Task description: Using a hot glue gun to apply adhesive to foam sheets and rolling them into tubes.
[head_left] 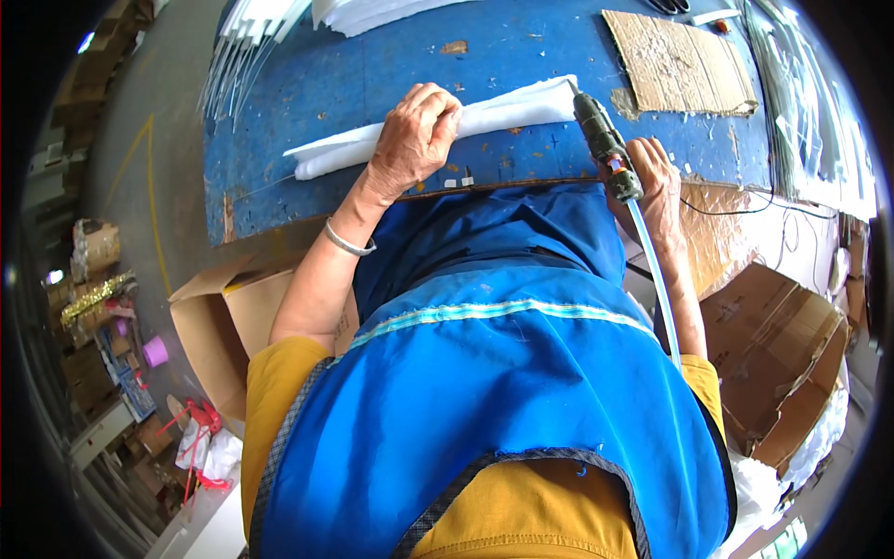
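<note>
A: White folded material (447, 130) is laid across the near part of the blue worktable (521, 47), close to its front edge. It is pressed down near its middle by the left hand (414, 135), whose fingers are curled over it.

B: And the other hand?

A: A dark pneumatic tool (605, 140) is gripped by the right hand (656, 182), fingers wrapped round its lower body. The thin tip is set against the right end of the white piece. A clear air hose (652, 270) is run back from the tool past the blue apron (503, 373).

B: How far along is the work judged to be?

A: Only the right end is being treated; the remainder toward the left looks untouched, though that cannot be settled from here. More white sheets (363, 11) are stacked at the far edge, so more pieces seem to be waiting.

B: The surface and the room?

A: Worn, scratched blue paint is seen on the table, with a cardboard sheet (680, 61) laid at the right. Open cardboard boxes (782, 363) are stood on a grey concrete floor (154, 158), and clutter is piled at the left.
</note>
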